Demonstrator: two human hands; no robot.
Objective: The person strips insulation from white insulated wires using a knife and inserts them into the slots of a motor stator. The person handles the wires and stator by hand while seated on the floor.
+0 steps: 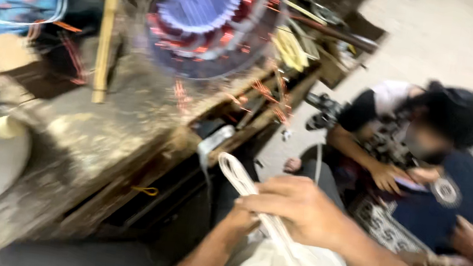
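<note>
You were mid-step handling a white sleeve bundle (pixel 252 204) over your lap, below the workbench (pixel 110 135). Your right hand (pixel 299 210) was closed around it; your left hand (pixel 240 224) was mostly hidden, grip unclear. The next move probably called for steady two-handed control.

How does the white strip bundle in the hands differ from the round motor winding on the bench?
The white strip bundle is long, slim and pale; the motor winding is round, with copper-red wire. The bundle is held by the right hand and left hand; the winding rests on the workbench.
</note>
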